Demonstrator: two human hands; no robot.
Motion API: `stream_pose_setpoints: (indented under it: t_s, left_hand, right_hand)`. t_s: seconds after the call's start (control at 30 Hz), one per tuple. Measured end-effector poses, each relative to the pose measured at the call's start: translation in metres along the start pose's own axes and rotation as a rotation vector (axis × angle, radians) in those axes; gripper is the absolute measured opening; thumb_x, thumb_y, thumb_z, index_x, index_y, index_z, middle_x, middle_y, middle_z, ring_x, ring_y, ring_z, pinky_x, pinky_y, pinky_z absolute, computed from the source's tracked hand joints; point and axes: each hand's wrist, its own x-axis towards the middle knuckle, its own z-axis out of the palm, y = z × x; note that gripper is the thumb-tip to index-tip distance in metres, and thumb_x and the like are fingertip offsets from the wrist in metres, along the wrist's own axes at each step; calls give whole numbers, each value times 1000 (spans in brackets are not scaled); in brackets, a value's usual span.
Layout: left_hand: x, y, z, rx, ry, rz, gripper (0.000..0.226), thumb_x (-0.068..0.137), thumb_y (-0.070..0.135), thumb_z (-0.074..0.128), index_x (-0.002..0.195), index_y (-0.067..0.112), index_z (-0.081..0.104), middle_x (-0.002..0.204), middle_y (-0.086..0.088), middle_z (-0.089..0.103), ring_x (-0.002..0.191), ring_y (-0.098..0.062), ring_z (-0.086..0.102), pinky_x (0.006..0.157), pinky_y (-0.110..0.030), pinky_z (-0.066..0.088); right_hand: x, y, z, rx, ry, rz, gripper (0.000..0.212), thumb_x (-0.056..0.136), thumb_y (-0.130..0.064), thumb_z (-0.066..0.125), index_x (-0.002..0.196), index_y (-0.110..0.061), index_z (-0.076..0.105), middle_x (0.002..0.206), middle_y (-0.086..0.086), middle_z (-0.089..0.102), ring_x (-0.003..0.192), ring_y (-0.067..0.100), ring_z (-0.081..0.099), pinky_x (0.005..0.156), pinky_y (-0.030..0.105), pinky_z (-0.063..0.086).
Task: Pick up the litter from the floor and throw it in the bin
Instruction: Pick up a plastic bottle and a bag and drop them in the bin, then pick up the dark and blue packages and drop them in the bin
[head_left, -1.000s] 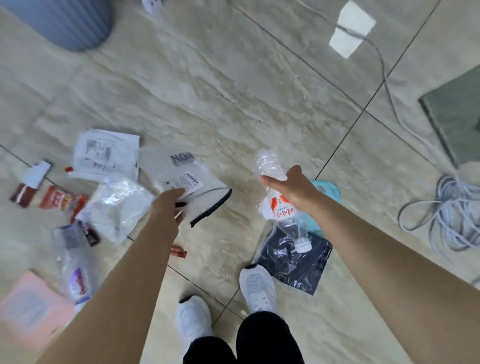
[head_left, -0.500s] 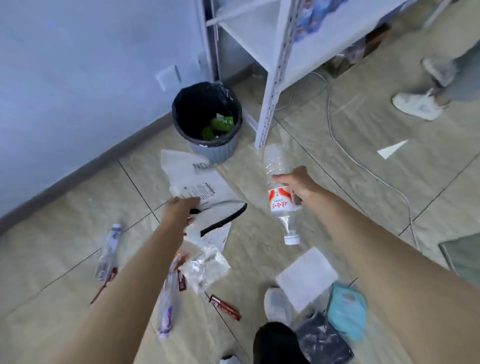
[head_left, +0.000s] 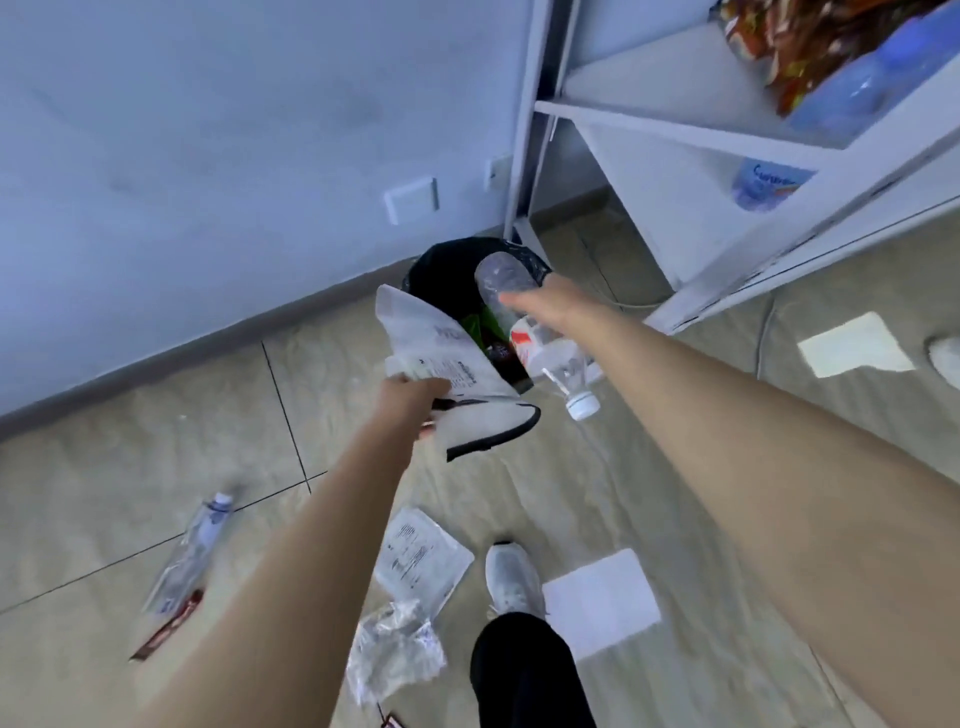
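Note:
The bin (head_left: 441, 265), lined with a black bag, stands by the wall and has green litter inside. My left hand (head_left: 408, 397) grips a white mailer bag (head_left: 441, 353) with a black edge, held over the bin's near rim. My right hand (head_left: 550, 306) holds a clear plastic bottle (head_left: 540, 343) with a red-and-white label, cap end pointing down, above the bin's opening. More litter lies on the floor behind: a flat white packet (head_left: 421, 561), a crumpled clear wrapper (head_left: 392, 649), a clear bottle (head_left: 195, 551) and a red wrapper (head_left: 169, 626).
A white metal shelf unit (head_left: 691, 135) stands right of the bin, with bottles and snack bags on it. A cable (head_left: 763, 332) runs along the floor near its foot. White paper sheets (head_left: 597, 603) lie by my white shoe (head_left: 511, 577). Another person's shoe (head_left: 945, 358) shows at the right edge.
I have walked up to the bin; both hands, with the mailer bag and the bottle, moved from above the floor litter to over the bin's opening.

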Motion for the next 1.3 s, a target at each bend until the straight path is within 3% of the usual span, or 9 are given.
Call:
stream_pose_setpoints:
  t_s: [0.07,0.2,0.27,0.4,0.57,0.67,0.83,1.0,1.3]
  left_hand:
    - [16,12,14,-42,-44,-60,15,86,27,63,81,16,54,76,-4,57,62,-16,54,56,-25,41]
    - [41,22,26,20,-34,-106,47,84,44,63,115,10,54,106,-9,62,82,-21,61,71,-32,46]
    - [45,18,30,115,-7,-59,40,83,42,63,107,11,57,105,-7,61,81,-20,59,67,-30,44]
    - [41,-4,26,372,-16,63,22,82,36,62,72,17,55,72,1,55,73,-20,55,51,-24,35]
    - [19,-29,8,540,-13,91,70,77,47,62,122,-6,52,96,-12,65,96,-32,63,59,-28,34]
    - [-3,-51,-8,639,-8,129,63,76,47,63,123,6,51,78,6,51,82,-21,56,72,-31,43]
    - [-54,-117,-45,896,-63,254,68,78,51,61,133,15,47,123,-5,60,112,-26,57,82,-30,40]
    - [-123,-214,-77,1121,-148,316,66,79,51,59,131,13,47,130,-11,58,118,-30,55,87,-32,39]
    - [-229,-363,-68,1317,-304,246,67,78,54,60,130,14,47,131,-10,55,123,-29,50,98,-37,41]
  right_hand:
    - [26,-5,-2,-43,-28,-21,77,82,-59,53,141,-13,39,139,10,51,112,28,56,67,28,41]
    - [53,-3,-6,-119,-51,-44,63,82,-59,51,131,-20,50,129,7,57,93,23,50,71,30,39]
    - [56,1,-7,-141,-59,-45,61,80,-59,53,130,-23,51,129,5,57,101,24,54,79,31,41]
    - [50,3,-8,-137,-59,-41,61,78,-59,54,126,-22,57,125,6,61,108,27,58,86,32,45]
    - [18,14,-3,-130,-30,-13,65,80,-59,52,132,-20,52,129,6,58,112,28,56,85,32,44]
    - [-20,29,11,-132,-21,9,66,81,-58,52,135,-20,49,131,7,56,115,30,55,90,33,44]
    - [-122,84,56,-176,12,58,64,85,-57,53,137,-20,45,140,8,50,125,31,48,90,28,37]
    - [-248,168,118,-246,-6,291,80,81,-65,52,139,-11,39,141,13,48,129,32,44,91,31,39]
    - [-413,316,192,-207,-139,410,81,85,-61,51,147,-13,28,153,12,32,140,31,29,105,39,33]
